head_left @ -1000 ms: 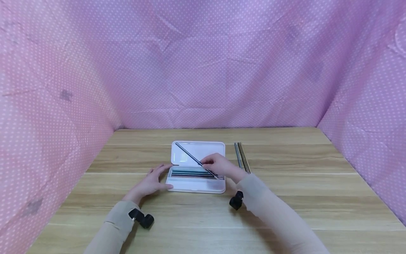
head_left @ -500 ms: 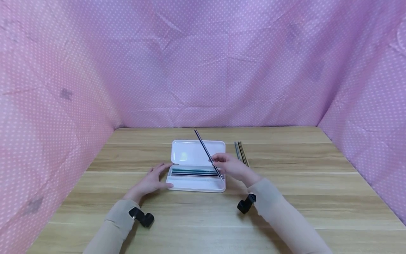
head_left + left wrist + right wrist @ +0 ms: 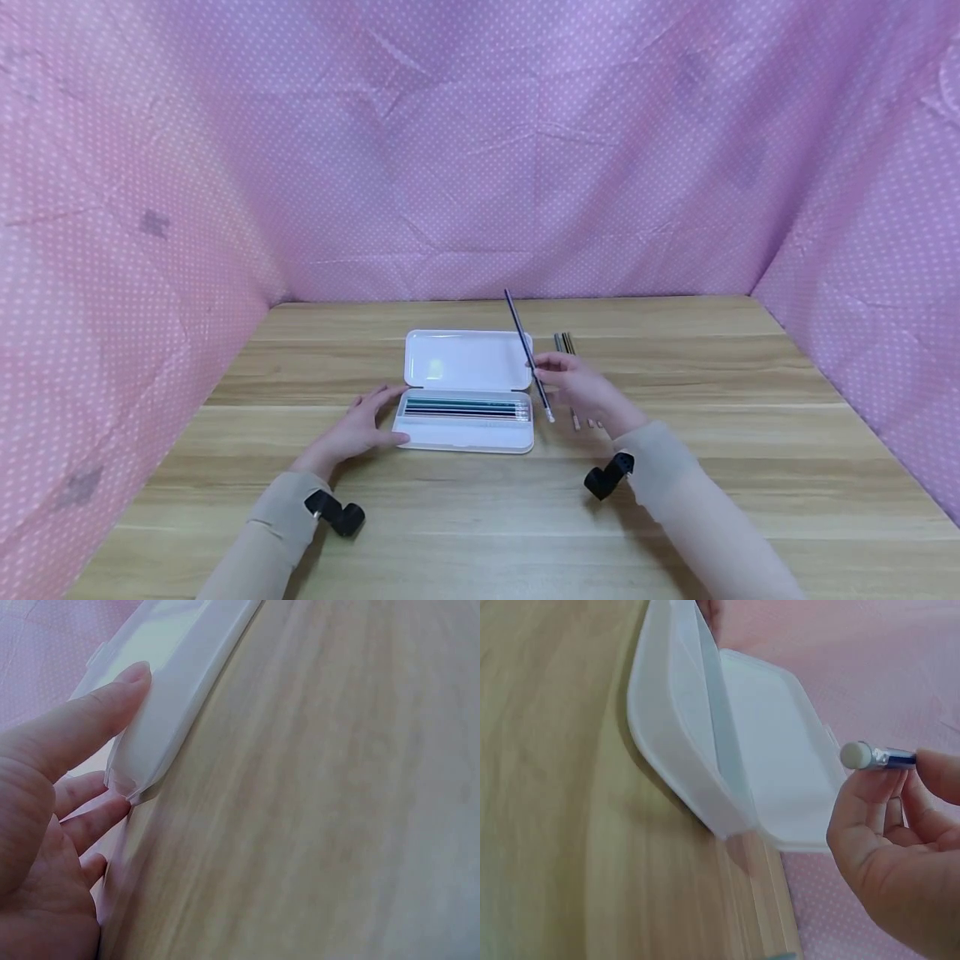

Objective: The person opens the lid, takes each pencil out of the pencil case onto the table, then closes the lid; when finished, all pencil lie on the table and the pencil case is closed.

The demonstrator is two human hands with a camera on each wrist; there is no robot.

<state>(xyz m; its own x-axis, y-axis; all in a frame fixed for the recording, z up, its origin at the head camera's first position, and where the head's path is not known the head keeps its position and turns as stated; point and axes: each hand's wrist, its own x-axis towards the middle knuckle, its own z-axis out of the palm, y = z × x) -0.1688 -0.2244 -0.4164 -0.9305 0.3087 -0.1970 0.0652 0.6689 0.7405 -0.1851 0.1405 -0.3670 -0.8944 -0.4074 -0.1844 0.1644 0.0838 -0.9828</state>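
A white pencil case (image 3: 463, 435) lies with its lid laid back, several dark and green pencils (image 3: 457, 408) in its rear compartment. At its left end my left hand (image 3: 358, 429) rests, thumb at the front corner and fingers at the rear one. In the left wrist view the thumb (image 3: 112, 712) lies straight along the case. Just past the case's right side, my right hand (image 3: 581, 390) pinches a dark blue pencil (image 3: 519, 323), held tilted above the table. Its white eraser (image 3: 856, 755) points down toward me, beyond the thumb and fingertips.
Several more pencils (image 3: 567, 343), bluish and gold, lie on the wooden table (image 3: 480, 517) right of the case, partly hidden behind my right hand. Pink dotted cloth (image 3: 480, 167) hangs around the table's back and sides.
My right hand has moved right with the pencil, from over the case to beyond its right side. The pencil has tipped steeper. My left hand has stayed put.
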